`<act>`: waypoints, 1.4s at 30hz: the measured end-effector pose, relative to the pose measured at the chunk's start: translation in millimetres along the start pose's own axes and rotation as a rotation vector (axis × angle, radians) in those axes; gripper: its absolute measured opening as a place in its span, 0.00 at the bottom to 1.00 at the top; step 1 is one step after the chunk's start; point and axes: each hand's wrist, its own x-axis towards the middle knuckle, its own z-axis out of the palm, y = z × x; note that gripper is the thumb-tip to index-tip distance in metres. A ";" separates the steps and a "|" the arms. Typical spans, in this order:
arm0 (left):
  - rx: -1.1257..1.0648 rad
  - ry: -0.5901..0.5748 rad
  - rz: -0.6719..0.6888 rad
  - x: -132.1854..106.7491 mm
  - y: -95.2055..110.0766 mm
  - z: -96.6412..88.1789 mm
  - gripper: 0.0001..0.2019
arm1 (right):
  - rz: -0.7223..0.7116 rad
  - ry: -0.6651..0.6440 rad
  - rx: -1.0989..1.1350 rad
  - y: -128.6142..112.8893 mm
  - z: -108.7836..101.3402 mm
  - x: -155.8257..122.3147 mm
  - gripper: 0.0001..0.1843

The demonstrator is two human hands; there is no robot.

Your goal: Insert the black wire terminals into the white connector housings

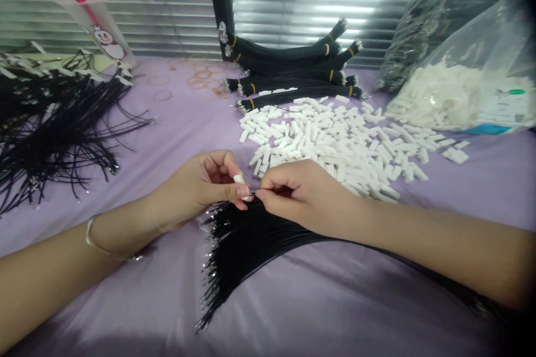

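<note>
My left hand [221,181] pinches a small white plastic connector housing [239,179] between thumb and fingers. Close beside it, my right hand [299,192] is closed on a thin black wire [252,194], whose end meets the housing at my left fingertips. Whether the wire sits inside the housing, I cannot tell. Under both hands a fanned bundle of black wires [251,245] with shiny metal ends lies on the purple cloth. A heap of loose white housings [326,139] spreads just behind my right hand.
Tied bundles of black wires [288,75] are stacked by the window blinds. At left lies a pile of black wires with white housings [58,122], near a cup with a red straw [103,33]. Plastic bags [456,89] stand at right. Rubber bands [205,75] lie at the back.
</note>
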 end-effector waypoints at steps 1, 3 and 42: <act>0.006 0.005 -0.003 0.3 -0.4 0.4 0.11 | -0.009 -0.007 -0.015 0.4 0.3 0.8 0.12; 0.013 0.015 -0.013 1.1 -0.5 1.6 0.12 | -0.023 -0.029 -0.047 0.9 1.0 2.2 0.13; -0.177 0.027 -0.021 0.4 2.3 -1.3 0.07 | -0.456 0.169 -0.255 1.7 4.8 -6.6 0.07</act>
